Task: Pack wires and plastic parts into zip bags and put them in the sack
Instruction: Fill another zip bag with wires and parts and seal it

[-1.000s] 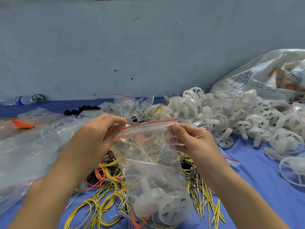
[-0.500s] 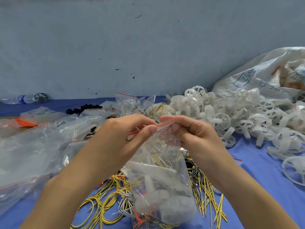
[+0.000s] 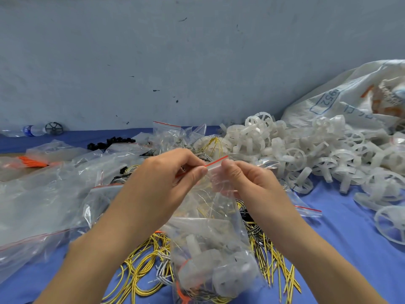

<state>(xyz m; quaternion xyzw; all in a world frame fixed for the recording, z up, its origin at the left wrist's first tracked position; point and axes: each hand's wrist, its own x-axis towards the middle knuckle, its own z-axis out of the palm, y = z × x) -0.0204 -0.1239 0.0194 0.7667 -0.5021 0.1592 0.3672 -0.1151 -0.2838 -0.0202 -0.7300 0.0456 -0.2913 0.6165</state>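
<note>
1. Heaps of empty clear bags (image 3: 43,194) lie on the left of the table (image 3: 341,242). Orange wires (image 3: 32,161) and a water bottle (image 3: 30,130) lie beyond them, toward the far edge.
2. Left of centre, the grip of the left hand (image 3: 173,178) pinches the left end of the red zip strip (image 3: 215,161) between thumb and curled fingers.
3. Between the hands, the zip bag (image 3: 210,249) hangs from that strip, its long axis running from the grips down toward the near edge. White plastic parts (image 3: 221,279) and a few wires fill its lower half, and loose yellow wires (image 3: 140,268) lie on the table under it.
4. Right of centre, the grip of the right hand (image 3: 247,181) pinches the same strip, its thumb just beside the left thumb.
5. Far right, the sack (image 3: 350,99) sits behind the pile of spoked parts (image 3: 306,154). It lies to the right of and beyond both grips, so the right hand is nearer, and the bag would have to cross that pile.
6. Fingers cover much of the strip, so I cannot tell whether the seal is pressed closed along its whole length. The sack runs off the right edge, and I cannot make out where its mouth lies.
</note>
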